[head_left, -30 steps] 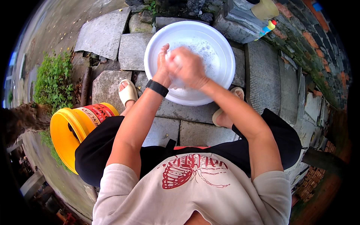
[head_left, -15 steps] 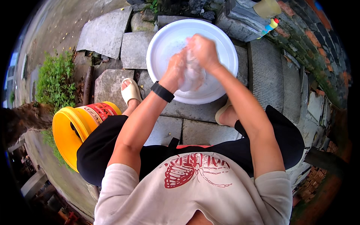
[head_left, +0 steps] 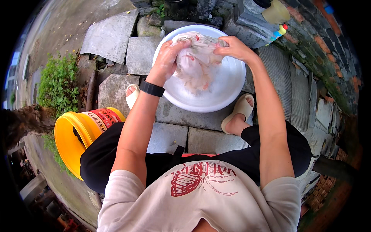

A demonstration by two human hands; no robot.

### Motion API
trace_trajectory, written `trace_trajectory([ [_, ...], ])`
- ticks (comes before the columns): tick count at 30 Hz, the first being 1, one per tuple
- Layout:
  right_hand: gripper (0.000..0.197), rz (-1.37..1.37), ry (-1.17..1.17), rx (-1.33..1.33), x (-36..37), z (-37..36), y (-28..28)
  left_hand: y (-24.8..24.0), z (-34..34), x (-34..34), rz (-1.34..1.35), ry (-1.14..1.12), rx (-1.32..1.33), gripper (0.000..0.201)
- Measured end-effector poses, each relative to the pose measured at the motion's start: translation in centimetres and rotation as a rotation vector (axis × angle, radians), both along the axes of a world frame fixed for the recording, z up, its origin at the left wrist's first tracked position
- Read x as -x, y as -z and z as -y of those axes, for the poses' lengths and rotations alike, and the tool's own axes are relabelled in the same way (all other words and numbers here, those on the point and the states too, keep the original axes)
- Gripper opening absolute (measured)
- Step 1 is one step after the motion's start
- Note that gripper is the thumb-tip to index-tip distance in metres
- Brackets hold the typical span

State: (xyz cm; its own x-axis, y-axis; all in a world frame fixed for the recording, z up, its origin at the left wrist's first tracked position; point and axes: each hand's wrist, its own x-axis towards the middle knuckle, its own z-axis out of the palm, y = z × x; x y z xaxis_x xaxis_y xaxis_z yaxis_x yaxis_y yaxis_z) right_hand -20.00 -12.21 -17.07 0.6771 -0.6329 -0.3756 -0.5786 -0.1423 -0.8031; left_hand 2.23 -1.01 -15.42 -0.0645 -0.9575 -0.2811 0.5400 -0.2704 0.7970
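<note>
A wet, pale cloth (head_left: 199,58) with reddish patches is stretched between my hands over a round white basin (head_left: 201,107). My left hand (head_left: 169,58) grips its left side, fingers partly hidden behind the fabric. At the upper right, my right hand (head_left: 234,49) pinches the other side with thumb and fingers. The lower part of the cloth hangs down into the basin, where whitish, sudsy water (head_left: 224,87) shows. Whether the cloth is a garment I cannot tell.
A yellow bucket (head_left: 69,145) lies tilted by my left leg. Stone slabs (head_left: 145,54) pave the ground under the basin. At the upper right, a colourful bottle with a red cap (head_left: 279,33) and a beige container (head_left: 276,11) stand near a brick wall (head_left: 324,46).
My hands were close together, rubbing the bunched cloth low in the basin. Now they are apart, and the cloth is raised and spread between them.
</note>
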Motion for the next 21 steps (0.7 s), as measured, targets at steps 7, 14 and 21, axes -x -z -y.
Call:
trace_trajectory([
  [7, 0.025, 0.702, 0.664, -0.219, -1.2, -1.5, 2.6, 2.2, 0.0, 1.0, 0.06, -0.086, -0.079, 0.03],
  [14, 0.014, 0.422, 0.315, 0.685, -9.8, -10.6, -0.5, 6.0, -1.2, 1.3, -0.606, 0.013, -0.026, 0.028],
  [21, 0.023, 0.343, 0.387, 0.928, -7.4, -8.2, 0.3, 4.6, -2.6, 6.4, -0.138, -0.149, -0.244, 0.03],
])
